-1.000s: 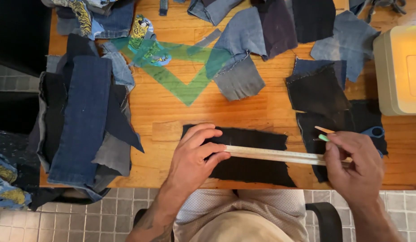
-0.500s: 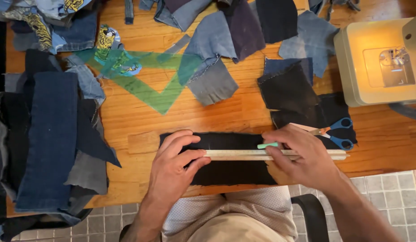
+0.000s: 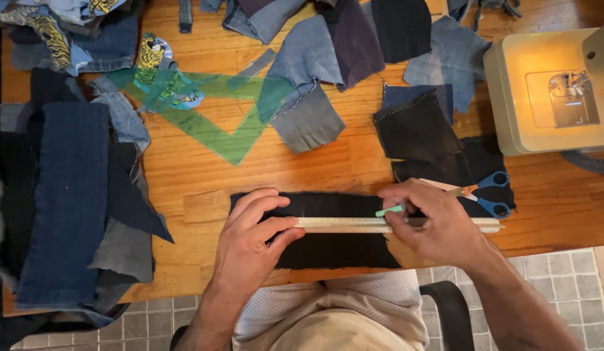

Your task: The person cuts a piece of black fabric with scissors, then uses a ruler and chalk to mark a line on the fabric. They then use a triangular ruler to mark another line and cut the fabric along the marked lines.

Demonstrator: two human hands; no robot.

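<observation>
— What's different from a moment ago?

— The right hand (image 3: 438, 224) has slid leftward along the ruler (image 3: 354, 225); its green marker (image 3: 388, 210) now sits near the middle of the black fabric strip (image 3: 328, 250) instead of out by the scissors.

— And the grip?

— The right hand pinches that green marker, tip at the ruler's upper edge. The left hand (image 3: 253, 234) grasps nothing; it lies flat, fingers spread, pressing the ruler's left end onto the strip.

— Where is the strip?

— At the near edge of the table (image 3: 185, 175), lying lengthwise straight before the person, the ruler lying across it.

— Farther back?

— Blue-handled scissors (image 3: 487, 192) on dark cloth just beyond the right hand, a green see-through triangle (image 3: 211, 123) mid-table, denim scraps (image 3: 315, 65) at the far edge, and a sewing machine (image 3: 549, 91) far right.
</observation>
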